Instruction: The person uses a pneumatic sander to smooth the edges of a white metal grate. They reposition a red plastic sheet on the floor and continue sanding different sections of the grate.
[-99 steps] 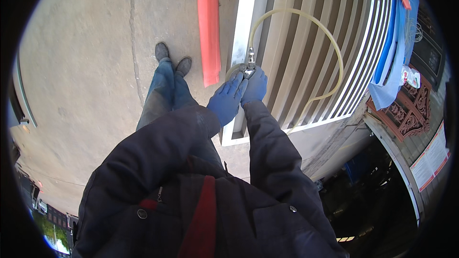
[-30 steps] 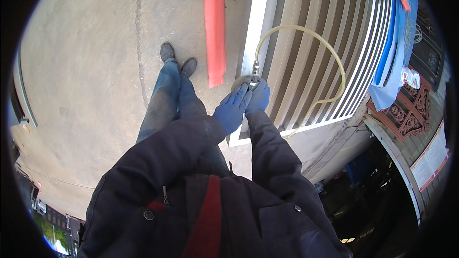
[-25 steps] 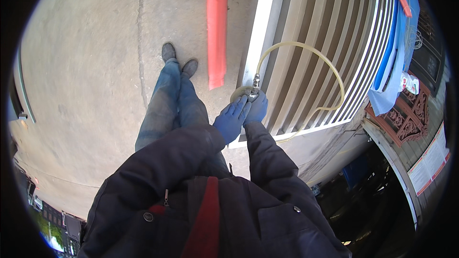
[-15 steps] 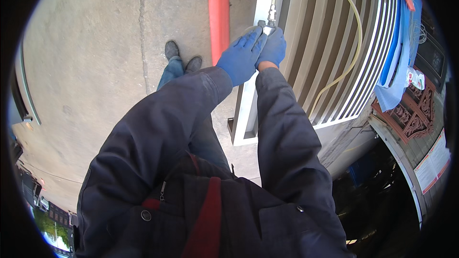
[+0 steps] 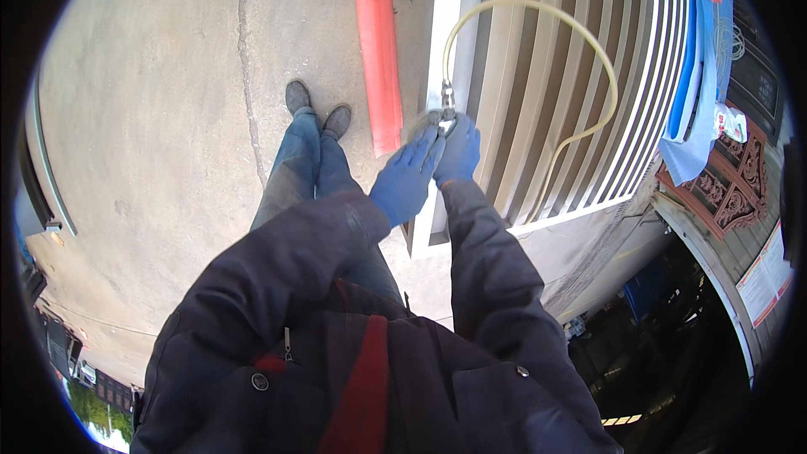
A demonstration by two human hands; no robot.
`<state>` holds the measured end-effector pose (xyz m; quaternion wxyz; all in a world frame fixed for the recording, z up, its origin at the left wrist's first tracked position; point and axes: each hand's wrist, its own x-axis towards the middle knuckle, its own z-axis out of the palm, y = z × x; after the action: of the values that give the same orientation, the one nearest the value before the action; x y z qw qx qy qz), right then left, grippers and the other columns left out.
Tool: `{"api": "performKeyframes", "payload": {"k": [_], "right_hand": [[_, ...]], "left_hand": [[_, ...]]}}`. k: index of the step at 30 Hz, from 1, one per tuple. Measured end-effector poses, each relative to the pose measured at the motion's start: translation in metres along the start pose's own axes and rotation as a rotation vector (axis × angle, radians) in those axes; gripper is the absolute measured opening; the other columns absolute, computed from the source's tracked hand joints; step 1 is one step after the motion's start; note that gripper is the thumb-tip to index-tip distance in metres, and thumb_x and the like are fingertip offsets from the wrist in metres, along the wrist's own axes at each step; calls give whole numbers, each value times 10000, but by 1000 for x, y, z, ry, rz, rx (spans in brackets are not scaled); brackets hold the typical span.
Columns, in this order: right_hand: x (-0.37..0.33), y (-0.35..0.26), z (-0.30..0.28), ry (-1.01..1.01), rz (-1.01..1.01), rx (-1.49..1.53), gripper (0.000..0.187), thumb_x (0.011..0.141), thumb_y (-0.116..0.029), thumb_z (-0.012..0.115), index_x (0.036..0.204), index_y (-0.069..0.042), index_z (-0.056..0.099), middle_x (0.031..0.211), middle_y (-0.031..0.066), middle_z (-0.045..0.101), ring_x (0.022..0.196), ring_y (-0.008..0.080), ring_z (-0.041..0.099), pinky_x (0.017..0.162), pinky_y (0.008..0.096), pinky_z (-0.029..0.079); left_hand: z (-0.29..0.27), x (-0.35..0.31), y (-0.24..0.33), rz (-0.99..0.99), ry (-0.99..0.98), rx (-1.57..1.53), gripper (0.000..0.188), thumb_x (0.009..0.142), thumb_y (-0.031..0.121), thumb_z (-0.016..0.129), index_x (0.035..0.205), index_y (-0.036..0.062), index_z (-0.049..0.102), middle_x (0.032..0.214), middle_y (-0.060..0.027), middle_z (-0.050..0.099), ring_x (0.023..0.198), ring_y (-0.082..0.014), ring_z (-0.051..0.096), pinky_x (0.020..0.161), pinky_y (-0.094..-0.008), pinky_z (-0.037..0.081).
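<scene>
Both blue-gloved hands close round an air tool [image 5: 446,124], mostly covered by my fingers. Its metal fitting [image 5: 447,97] points away from me and joins a pale yellow hose [image 5: 611,59]. A grey rounded edge shows beside the left fingers; I cannot make out the tool's exact kind. My left hand [image 5: 405,181] wraps it from the left, and my right hand [image 5: 459,151] grips it on the right. They are over the white outer beam [image 5: 450,17] of a slatted metal panel [image 5: 538,76], near its close corner. The tool's underside is hidden.
The hose loops across the slats. Left of the panel, a red strip [image 5: 376,50] lies on the concrete floor [image 5: 160,118], close to my shoes [image 5: 336,122]. Blue sheeting [image 5: 691,155] and a brown ornamental panel [image 5: 731,185] stand beyond the slats at right.
Both hands have come closer to me along the white beam, bringing the tool and hose end with them. My grip looks the same. The view has shifted slightly.
</scene>
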<state>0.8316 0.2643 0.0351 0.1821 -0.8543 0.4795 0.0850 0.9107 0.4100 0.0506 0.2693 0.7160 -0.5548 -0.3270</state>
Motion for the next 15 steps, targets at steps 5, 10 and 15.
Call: {"api": "performKeyframes", "payload": {"k": [5,10,15], "right_hand": [[-87,36,11,-55,60,31,585,893,-331,821,1355,-39,612,1239,186,685,1173,415,631,1003,517,532],[-29,10,6,7,114,53,528,948,-318,780,1360,-32,614,1270,191,702,1184,408,643,1014,521,536],[110,-53,-16,109,150,86,387,993,-259,734,1304,-48,641,1280,200,717,1203,405,657,1011,519,551]], "left_hand": [[35,-62,40,-9,-139,-58,788,968,144,580,1709,-34,381,1772,-271,370,1582,-388,463,1297,-461,370],[9,-12,5,48,-52,16,866,943,199,688,1693,-85,360,1758,-253,393,1625,-376,399,1318,-472,350],[-64,102,-51,29,162,60,835,966,219,699,1694,-41,386,1742,-252,415,1616,-366,413,1322,-467,339]]}}
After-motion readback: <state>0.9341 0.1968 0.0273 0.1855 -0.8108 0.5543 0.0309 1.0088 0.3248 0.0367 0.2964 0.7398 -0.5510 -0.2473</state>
